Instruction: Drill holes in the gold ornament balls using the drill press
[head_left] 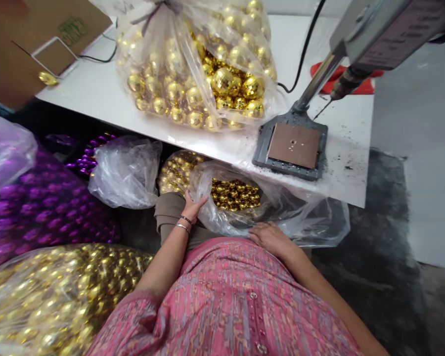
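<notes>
An open clear plastic bag [226, 225] with small gold balls [235, 194] inside sits in front of me, below the table edge. At its left side is my left hand [193, 206], thumb and forefinger spread apart, the thumb touching the plastic. Behind that hand a rounded bag of gold balls [178, 173] bulges out. My right hand [270, 238] lies on the near edge of the open bag, fingers stretched out over the plastic. I see nothing held in either hand.
On the white table [122, 111] stand a large bag of gold mirrored balls [174, 91] and a drill press [292, 141] with a brown plate. A red cloth [328, 76] lies behind it. Bags of purple balls [48, 198] and gold balls [66, 291] crowd my left.
</notes>
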`<action>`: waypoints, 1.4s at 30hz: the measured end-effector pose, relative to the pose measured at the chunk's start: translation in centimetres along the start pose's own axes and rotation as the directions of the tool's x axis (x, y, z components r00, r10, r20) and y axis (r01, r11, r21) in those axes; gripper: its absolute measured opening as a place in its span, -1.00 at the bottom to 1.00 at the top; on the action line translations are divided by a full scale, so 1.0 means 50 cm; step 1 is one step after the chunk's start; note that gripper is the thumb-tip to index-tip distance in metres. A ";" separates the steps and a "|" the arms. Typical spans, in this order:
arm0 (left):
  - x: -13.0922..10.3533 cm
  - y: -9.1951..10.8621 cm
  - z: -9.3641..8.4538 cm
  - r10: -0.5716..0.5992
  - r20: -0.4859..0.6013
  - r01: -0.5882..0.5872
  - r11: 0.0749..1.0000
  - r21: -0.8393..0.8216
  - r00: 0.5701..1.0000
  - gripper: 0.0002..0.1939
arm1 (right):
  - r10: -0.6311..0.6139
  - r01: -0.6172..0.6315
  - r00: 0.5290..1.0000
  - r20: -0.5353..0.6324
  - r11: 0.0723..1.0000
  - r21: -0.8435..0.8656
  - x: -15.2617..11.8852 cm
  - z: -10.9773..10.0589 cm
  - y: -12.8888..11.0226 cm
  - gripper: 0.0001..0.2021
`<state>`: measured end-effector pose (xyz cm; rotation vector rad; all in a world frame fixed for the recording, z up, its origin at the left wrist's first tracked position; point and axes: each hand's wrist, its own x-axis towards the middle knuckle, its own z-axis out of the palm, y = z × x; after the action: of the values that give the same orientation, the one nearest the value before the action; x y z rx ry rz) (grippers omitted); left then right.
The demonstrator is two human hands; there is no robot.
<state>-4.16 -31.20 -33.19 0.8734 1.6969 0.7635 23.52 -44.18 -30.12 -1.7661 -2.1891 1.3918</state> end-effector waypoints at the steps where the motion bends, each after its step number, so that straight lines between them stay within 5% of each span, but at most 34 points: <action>1: 0.001 -0.001 0.011 -0.017 -0.002 0.017 1.000 -0.014 1.000 0.00 | 0.013 -0.013 0.999 0.030 1.000 -0.005 -0.002 0.000 0.001 -0.58; 6: 0.004 -0.008 0.014 0.070 -0.006 -0.070 0.998 0.001 0.998 -0.11 | 0.044 -0.044 0.999 0.022 0.999 -0.012 -0.007 -0.001 -0.009 -0.60; 10: 0.003 -0.006 -0.017 0.192 -0.086 -0.161 0.946 0.282 0.978 -0.16 | 0.015 -0.017 0.993 -0.115 1.000 -0.011 -0.009 -0.003 -0.023 -0.59; 13: -0.013 0.033 -0.026 0.401 -0.149 -0.317 0.862 0.395 0.904 -0.48 | -0.022 0.021 0.983 -0.183 1.000 -0.011 -0.010 -0.004 -0.022 -0.58; 16: -0.043 0.113 -0.009 0.532 -0.088 -0.471 0.805 0.362 0.842 -0.66 | -0.053 0.052 0.975 -0.217 0.999 -0.008 -0.011 0.000 -0.015 -0.52; 18: -0.061 0.184 0.015 0.668 -0.008 -0.629 0.705 0.329 0.744 -0.69 | -0.069 0.070 0.972 -0.224 0.998 -0.002 -0.011 0.005 -0.010 -0.52; 22: -0.064 0.358 0.076 0.908 0.033 -0.879 0.394 0.269 0.417 -0.77 | -0.078 0.082 0.968 -0.237 0.997 0.006 -0.008 0.018 0.000 -0.51; 24: -0.041 0.454 0.103 0.940 -0.009 -0.897 0.327 0.298 0.340 -0.77 | -0.073 0.078 0.965 -0.250 0.997 0.008 -0.007 0.024 0.006 -0.50; 25: -0.024 0.500 0.114 0.936 -0.052 -0.877 0.346 0.332 0.349 -0.76 | -0.071 0.076 0.964 -0.256 0.997 0.010 -0.007 0.026 0.010 -0.48; 27: 0.012 0.583 0.127 0.878 -0.098 -0.777 0.461 0.429 0.468 -0.71 | -0.063 0.070 0.962 -0.265 0.997 0.020 -0.007 0.029 0.016 -0.46; 29: 0.045 0.642 0.134 0.822 -0.025 -0.693 0.495 0.525 0.568 -0.64 | -0.049 0.062 0.961 -0.272 0.997 0.040 -0.010 0.032 0.022 -0.44; 34: 0.078 0.682 0.143 0.664 0.234 -0.614 0.421 0.668 0.710 -0.50 | -0.009 0.040 0.961 -0.277 0.993 0.107 -0.014 0.035 0.025 -0.41; 36: 0.067 0.669 0.145 0.685 0.216 -0.637 0.450 0.626 0.696 -0.52 | 0.004 0.034 0.962 -0.274 0.991 0.133 -0.013 0.032 0.022 -0.41; 38: 0.042 0.644 0.143 0.744 0.194 -0.731 0.509 0.455 0.639 -0.49 | 0.012 0.031 0.964 -0.265 0.987 0.159 -0.011 0.027 0.018 -0.41; 40: 0.010 0.605 0.141 0.764 0.233 -0.798 0.590 0.124 0.602 -0.40 | 0.018 0.029 0.968 -0.251 0.983 0.184 -0.010 0.023 0.012 -0.42; 42: -0.020 0.558 0.143 0.713 0.370 -0.675 0.694 -0.249 0.596 -0.35 | 0.022 0.027 0.972 -0.236 0.979 0.202 -0.009 0.019 0.007 -0.43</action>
<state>8.09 -16.67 -11.55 1.5630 0.8654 1.0394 23.48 -45.14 -30.69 -1.7522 -1.8576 1.2759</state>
